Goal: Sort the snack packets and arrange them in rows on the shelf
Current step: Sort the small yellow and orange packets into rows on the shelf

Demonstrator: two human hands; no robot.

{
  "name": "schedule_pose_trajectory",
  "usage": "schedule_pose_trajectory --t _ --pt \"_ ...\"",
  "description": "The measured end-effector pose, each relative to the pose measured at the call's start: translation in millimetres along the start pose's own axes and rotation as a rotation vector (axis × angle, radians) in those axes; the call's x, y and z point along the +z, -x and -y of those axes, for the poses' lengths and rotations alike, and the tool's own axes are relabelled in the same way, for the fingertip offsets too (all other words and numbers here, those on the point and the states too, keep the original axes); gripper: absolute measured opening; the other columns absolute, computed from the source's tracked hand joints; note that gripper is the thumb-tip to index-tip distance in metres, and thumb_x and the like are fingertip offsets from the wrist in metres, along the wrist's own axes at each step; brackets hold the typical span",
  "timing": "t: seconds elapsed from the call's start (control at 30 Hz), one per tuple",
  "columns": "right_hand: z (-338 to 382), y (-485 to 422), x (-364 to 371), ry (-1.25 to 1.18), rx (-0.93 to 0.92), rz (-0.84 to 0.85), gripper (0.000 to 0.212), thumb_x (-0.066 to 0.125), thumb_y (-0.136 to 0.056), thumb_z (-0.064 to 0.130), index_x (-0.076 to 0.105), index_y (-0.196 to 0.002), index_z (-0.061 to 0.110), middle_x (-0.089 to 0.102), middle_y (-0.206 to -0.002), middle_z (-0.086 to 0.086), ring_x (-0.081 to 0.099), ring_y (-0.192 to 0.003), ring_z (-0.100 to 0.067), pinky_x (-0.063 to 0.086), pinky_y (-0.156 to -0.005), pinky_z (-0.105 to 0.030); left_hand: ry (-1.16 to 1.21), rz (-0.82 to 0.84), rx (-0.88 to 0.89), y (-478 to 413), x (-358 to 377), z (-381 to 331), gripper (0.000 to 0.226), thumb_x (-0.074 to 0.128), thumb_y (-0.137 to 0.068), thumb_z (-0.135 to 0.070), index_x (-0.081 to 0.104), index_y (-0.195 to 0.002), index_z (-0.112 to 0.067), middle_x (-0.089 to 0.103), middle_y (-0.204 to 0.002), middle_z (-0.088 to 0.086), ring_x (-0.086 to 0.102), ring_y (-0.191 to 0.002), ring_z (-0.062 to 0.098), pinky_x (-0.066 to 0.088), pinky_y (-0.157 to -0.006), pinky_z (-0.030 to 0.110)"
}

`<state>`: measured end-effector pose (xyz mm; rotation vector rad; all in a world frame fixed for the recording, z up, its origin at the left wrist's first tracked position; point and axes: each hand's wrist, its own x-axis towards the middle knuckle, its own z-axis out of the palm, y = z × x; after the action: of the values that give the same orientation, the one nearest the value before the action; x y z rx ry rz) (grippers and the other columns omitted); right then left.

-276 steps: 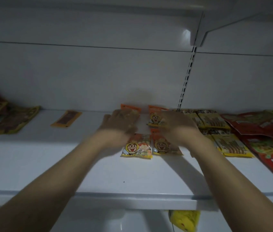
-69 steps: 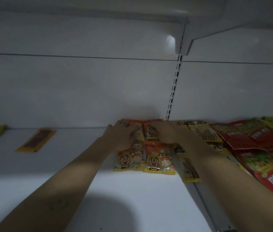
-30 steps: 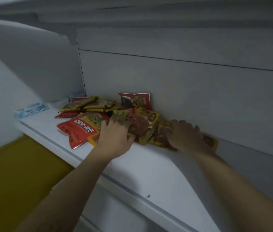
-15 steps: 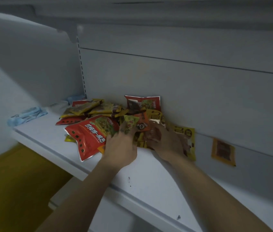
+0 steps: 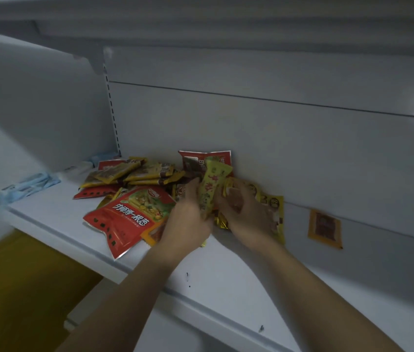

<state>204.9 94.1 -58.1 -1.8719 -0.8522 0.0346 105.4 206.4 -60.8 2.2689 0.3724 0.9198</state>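
Head view: left hand [image 5: 188,219] grips a yellow packet [image 5: 213,185] above the pile [image 5: 134,174]; right hand [image 5: 247,215], at its 3 o'clock, has an unclear hold. Lifting straight up should keep the pile undisturbed.

White shelf [image 5: 226,270]: red packet [image 5: 127,217] lettered white, yellow-green packet [image 5: 212,189], orange-and-brown sachet [image 5: 324,228].

Dim white shelving bay [image 5: 226,270] on my feed.
I see a grey back panel [image 5: 302,138] beyond the left hand [image 5: 188,219], a slotted upright [image 5: 113,118] up to its left, yellow floor [image 5: 23,288] down to its left.
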Motion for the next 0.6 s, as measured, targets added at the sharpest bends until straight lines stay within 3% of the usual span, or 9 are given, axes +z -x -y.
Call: schedule_pose_trajectory --t 0.1,0.17,0.23,0.33,0.5,0.6 --pt "-0.6 1.2 6.3 -0.104 0.056 0.003 0.071 0.071 -0.084 0.042 0.038 -0.145 0.029 0.062 -0.128 0.004 0.06 -0.116 -0.013 0.052 -0.096 -0.038 0.003 0.13 0.033 2.0 7.6 -6.4 0.067 0.069 -0.078 -0.013 0.04 -0.138 -0.013 0.066 -0.109 0.01 0.065 -0.096 0.03 0.054 -0.08 0.044" --pt "-6.0 -1.2 1.8 -0.119 0.093 -0.036 0.072 0.074 -0.082 0.031 0.038 -0.145 0.029 0.065 -0.12 0.006 0.063 -0.106 -0.009 0.054 -0.085 -0.025 -0.067 0.201 0.059 1.1 4.9 -3.8 0.065 0.067 -0.082 -0.032 0.041 -0.141 -0.019 0.064 -0.117 0.007 0.061 -0.106 0.03 0.05 -0.089 0.045" --pt "-9.7 -5.1 -7.6 -0.11 0.136 -0.103 0.067 0.069 -0.08 0.025 0.041 -0.141 0.032 0.067 -0.104 0.014 0.064 -0.086 0.002 0.05 -0.067 -0.015 -0.204 0.168 0.152 -3.0 -0.4 1.7 0.055 0.059 -0.086 -0.048 0.052 -0.136 -0.025 0.062 -0.125 0.001 0.055 -0.116 0.025 0.046 -0.094 0.041" --pt "-15.6 -13.1 -24.0 -0.157 0.202 -0.237 0.054 0.06 -0.084 0.024 0.046 -0.135 0.035 0.064 -0.078 0.019 0.061 -0.06 0.003 0.045 -0.054 -0.02 -0.449 0.088 0.194 -17.1 -10.0 14.5 0.049 0.061 -0.089 -0.043 0.059 -0.132 -0.019 0.057 -0.134 0.004 0.047 -0.128 0.028 0.039 -0.096 0.04" --pt "-25.6 -19.3 -32.3 -0.242 0.282 -0.272 0.038 0.051 -0.094 0.028 0.048 -0.133 0.029 0.062 -0.06 0.015 0.055 -0.046 0.003 0.041 -0.053 -0.026 -0.71 0.197 0.048 -41.1 -20.7 31.8 0.05 0.052 -0.093 -0.042 0.047 -0.139 -0.022 0.05 -0.14 0.002 0.04 -0.132 0.026 0.031 -0.104 0.04" --pt "-22.2 -21.3 -28.7 -0.343 0.328 -0.216 0.04 0.054 -0.086 0.032 0.056 -0.126 0.029 0.065 -0.065 0.019 0.061 -0.062 -0.001 0.049 -0.063 -0.026 -0.744 0.272 0.016 -46.2 -16.8 32.7 0.049 0.049 -0.092 -0.045 0.047 -0.135 -0.021 0.048 -0.141 0.003 0.04 -0.13 0.027 0.032 -0.103 0.042"
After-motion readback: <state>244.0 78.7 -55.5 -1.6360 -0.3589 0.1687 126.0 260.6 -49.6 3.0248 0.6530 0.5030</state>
